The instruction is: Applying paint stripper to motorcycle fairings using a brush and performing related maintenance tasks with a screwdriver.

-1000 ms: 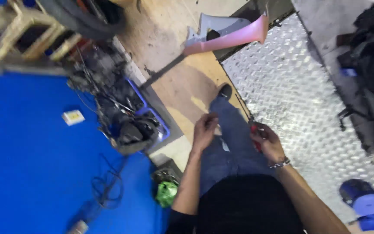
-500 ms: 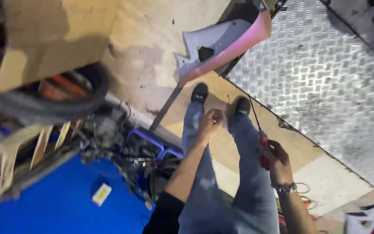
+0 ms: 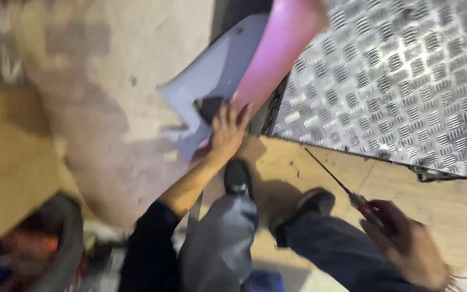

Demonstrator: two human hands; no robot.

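A pink and pale lilac plastic body panel [image 3: 244, 70] leans against the edge of a metal ramp, up in the middle of the view. My left hand [image 3: 228, 127] reaches forward and touches the panel's lower edge, fingers spread on it. My right hand [image 3: 406, 243], low at the right, is shut on a long screwdriver [image 3: 347, 192] with a red and black handle; its thin shaft points up and left over the wooden board. My two black shoes [image 3: 239, 178] stand on the board below the panel.
A diamond-pattern metal plate [image 3: 406, 81] fills the upper right. A wooden board [image 3: 444, 200] lies under my feet. Bare concrete floor [image 3: 109, 81] spreads to the left. A dark tyre [image 3: 55, 243] and blurred clutter sit at the lower left.
I have stepped toward the panel and the view has closed in on it. My left hand has gone from mid-air onto the panel's lower edge. The screwdriver stays in my right hand.
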